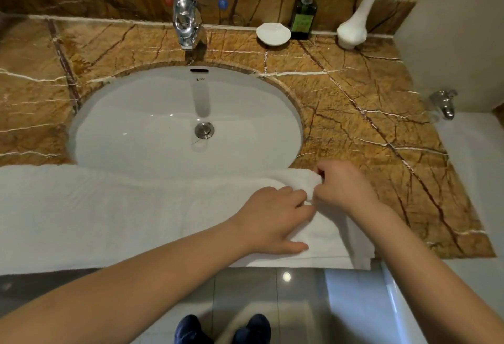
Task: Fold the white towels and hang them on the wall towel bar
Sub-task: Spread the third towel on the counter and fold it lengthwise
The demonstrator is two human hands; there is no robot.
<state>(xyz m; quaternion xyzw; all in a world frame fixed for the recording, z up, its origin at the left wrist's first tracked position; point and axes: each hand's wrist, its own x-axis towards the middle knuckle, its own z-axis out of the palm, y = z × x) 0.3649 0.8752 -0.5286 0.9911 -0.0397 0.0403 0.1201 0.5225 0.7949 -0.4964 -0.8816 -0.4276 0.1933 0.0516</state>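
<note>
A white towel [109, 212] lies spread along the front edge of the brown marble counter [368, 114], covering the near rim of the sink and hanging slightly over the counter edge. Both hands are at its right end. My left hand [272, 221] rests on the towel with its fingertips curled into the cloth by the right corner. My right hand [343, 185] pinches that upper right corner, which bunches up between the two hands. No towel bar is in view.
A white oval sink [163, 114] with a chrome tap [186, 24] fills the counter's middle. At the back right stand a white dish [273, 34], a green pump bottle [303, 16] and a white vase [353, 27]. A chrome wall valve [444, 103] sticks out at right.
</note>
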